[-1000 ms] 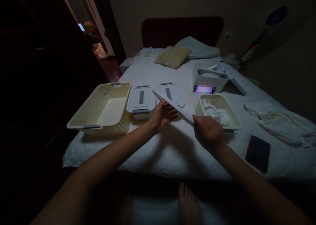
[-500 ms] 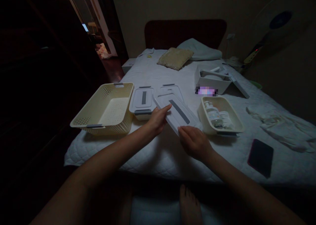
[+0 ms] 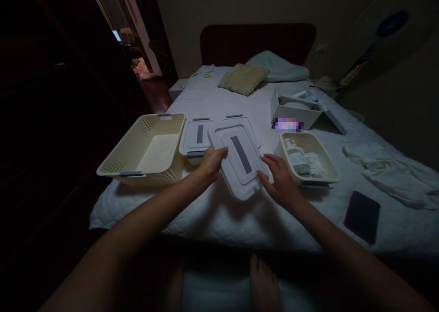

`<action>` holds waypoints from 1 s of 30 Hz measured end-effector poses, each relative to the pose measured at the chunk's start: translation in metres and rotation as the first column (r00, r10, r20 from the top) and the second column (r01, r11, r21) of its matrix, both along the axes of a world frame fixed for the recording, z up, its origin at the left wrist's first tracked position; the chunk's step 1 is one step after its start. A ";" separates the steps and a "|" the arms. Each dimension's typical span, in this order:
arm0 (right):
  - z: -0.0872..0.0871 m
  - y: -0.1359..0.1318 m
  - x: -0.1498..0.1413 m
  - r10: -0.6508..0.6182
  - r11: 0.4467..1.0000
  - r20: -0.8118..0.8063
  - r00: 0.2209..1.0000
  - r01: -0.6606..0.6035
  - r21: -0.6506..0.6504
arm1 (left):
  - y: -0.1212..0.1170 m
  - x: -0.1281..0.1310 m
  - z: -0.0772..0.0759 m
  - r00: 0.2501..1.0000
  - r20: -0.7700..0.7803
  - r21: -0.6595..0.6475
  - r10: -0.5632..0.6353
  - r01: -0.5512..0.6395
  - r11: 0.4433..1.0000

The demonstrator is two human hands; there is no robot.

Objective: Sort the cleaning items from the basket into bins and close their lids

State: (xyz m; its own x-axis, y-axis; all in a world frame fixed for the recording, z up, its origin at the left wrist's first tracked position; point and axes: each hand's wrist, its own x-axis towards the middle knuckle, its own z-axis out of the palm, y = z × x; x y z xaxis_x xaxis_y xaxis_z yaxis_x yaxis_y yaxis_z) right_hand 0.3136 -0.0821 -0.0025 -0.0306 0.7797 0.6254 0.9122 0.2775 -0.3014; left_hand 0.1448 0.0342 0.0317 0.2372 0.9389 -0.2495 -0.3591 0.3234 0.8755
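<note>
A white box lid point(image 3: 228, 166) with a grey strip along its middle is held up tilted over the bed's near part. My left hand point(image 3: 211, 166) grips its left edge, thumb on top. My right hand point(image 3: 279, 177) is at the lid's right edge, fingers spread and fingertips touching or very close to it. Behind the lid, a lidded box point(image 3: 197, 138) with grey clips stands on the bed, and a second white lid point(image 3: 248, 124) shows partly hidden. To the right is a cream bin point(image 3: 327, 166) holding white bottles point(image 3: 297, 159).
An empty cream perforated basket point(image 3: 159, 154) stands at the left. Farther right are an open white box point(image 3: 295, 113), a phone with a lit, blurred screen point(image 3: 287, 124), crumpled cloth point(image 3: 391, 170) and a dark tablet point(image 3: 362, 216). A cushion point(image 3: 243, 79) lies toward the headboard.
The lid has turned so its top faces me more and its near end has swung left. My right hand has loosened its grip and moved up along the edge, fingers spreading.
</note>
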 end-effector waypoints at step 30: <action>-0.019 0.054 0.058 -0.329 0.944 -0.840 0.431 0.129 -0.304 | 0.006 0.006 -0.006 0.955 -0.094 -0.006 -0.282 0.282 0.959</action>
